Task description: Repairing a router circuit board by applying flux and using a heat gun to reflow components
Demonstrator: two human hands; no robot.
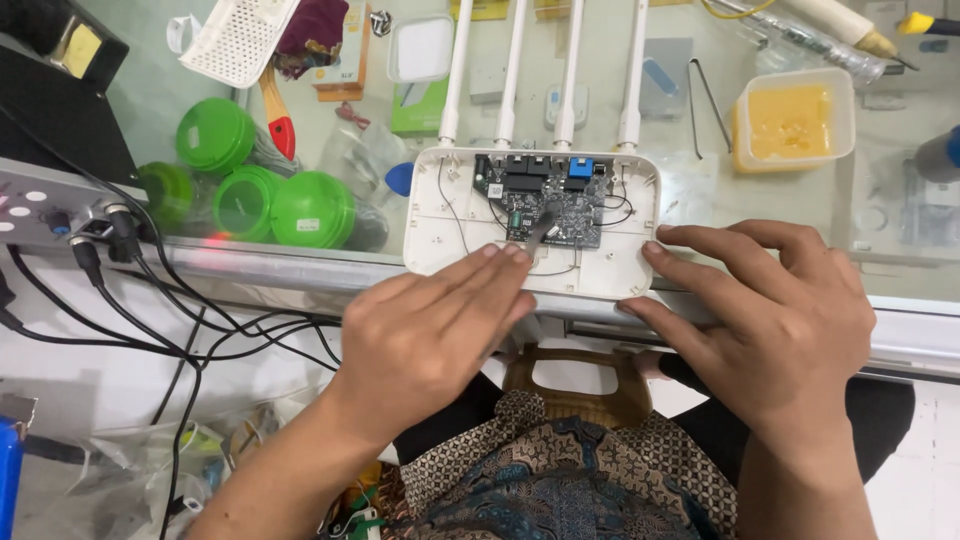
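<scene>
An opened white router [530, 215] is laid flat at the near edge of the glass counter [900, 290], its top cover removed so that the dark circuit board [552, 198] is exposed in the far half of the shell. Its 4 white antennas [510, 70] are pointed away from the person, toward the middle of the counter, which leaves the near side free for the hands.

The left hand [435, 335] is placed palm down at the router's near edge, the fingers held close together and extended. A thin dark tool [538, 228], probably a brush or a probe, appears to be pinched under the fingertips, its tip resting on the board; the grip itself is hidden by the fingers, so how it is clamped cannot be told. The right hand [775, 320] is set at the router's near right corner, fingers slightly spread, the tips pressed against the shell's edge, apparently so that the case is kept from sliding on the glass.

Toward the counter's left end, 4 green round lids [260, 185] are seen through the glass. Near the far right corner a clear tub of yellow paste [795, 120] is stood, well apart from the router. Black cables [150, 300] are hung below the counter's left end.
</scene>
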